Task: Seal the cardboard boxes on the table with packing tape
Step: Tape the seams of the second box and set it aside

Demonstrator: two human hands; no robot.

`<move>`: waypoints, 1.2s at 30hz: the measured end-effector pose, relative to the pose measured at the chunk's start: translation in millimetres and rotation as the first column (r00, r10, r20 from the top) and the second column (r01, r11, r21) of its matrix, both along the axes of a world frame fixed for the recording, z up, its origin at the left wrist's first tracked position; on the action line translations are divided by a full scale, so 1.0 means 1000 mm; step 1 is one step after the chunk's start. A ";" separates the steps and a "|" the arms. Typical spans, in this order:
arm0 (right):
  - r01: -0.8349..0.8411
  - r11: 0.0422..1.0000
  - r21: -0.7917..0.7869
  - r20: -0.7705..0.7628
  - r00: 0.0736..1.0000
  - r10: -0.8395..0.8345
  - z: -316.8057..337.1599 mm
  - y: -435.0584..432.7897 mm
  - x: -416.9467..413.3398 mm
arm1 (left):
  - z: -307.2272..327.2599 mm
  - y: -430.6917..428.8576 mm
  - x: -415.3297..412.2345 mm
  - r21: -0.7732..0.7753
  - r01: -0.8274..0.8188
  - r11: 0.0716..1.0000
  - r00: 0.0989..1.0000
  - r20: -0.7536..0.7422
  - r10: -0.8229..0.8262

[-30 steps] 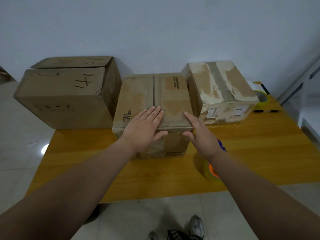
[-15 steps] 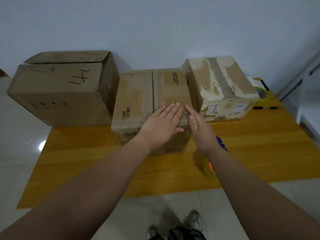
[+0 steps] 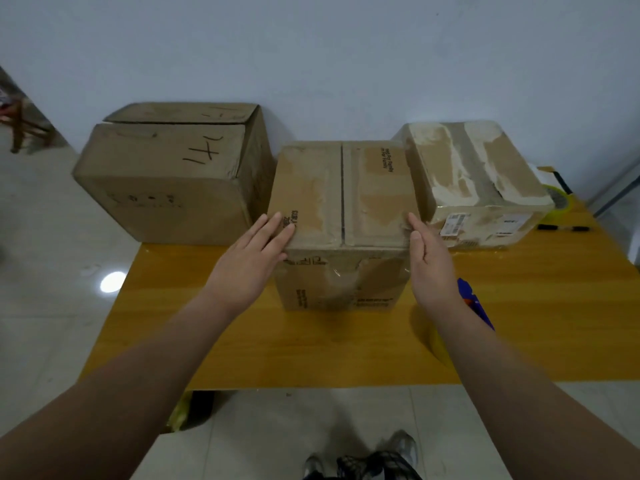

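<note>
We count three cardboard boxes in a row on the table (image 3: 536, 306): left box (image 3: 166, 181), middle box (image 3: 343, 195), right box (image 3: 478, 168). Our left hand (image 3: 252, 261) lies flat, fingers straight, on the middle box's near left corner. Our right hand (image 3: 431, 258), also straight-fingered, touches its near right corner. One tape roll (image 3: 427, 337) sits by our right forearm.

Left box (image 3: 166, 188) and right box (image 3: 478, 174) hem the middle box (image 3: 343, 202); front approachable.

Brown cardboard boxes (image 3: 341, 202) on a yellow-orange wood-grain table (image 3: 536, 306).
</note>
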State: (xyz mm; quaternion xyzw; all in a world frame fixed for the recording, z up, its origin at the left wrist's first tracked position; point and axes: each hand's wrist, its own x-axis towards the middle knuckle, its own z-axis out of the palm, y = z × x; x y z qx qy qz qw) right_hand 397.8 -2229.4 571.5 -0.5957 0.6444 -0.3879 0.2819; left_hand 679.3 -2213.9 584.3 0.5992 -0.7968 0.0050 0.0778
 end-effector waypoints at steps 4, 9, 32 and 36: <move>-0.087 0.994 -0.064 -0.600 0.800 0.031 -0.001 0.004 0.012 | 0.000 -0.002 -0.010 -0.196 0.047 0.979 0.992 -0.109 -0.070; -0.251 0.949 -0.191 -0.692 0.720 0.051 -0.005 -0.026 0.008 | 0.002 -0.033 -0.029 -0.230 0.002 0.973 0.963 -0.260 -0.064; -0.376 0.919 -0.120 -0.726 0.664 0.177 0.037 -0.163 0.030 | 0.046 -0.163 -0.045 -0.080 -0.138 0.987 0.948 -0.301 0.108; -0.509 0.845 -0.162 -0.594 0.734 0.329 0.039 -0.147 0.114 | 0.048 -0.154 0.013 -0.134 -0.146 0.980 0.943 -0.318 0.097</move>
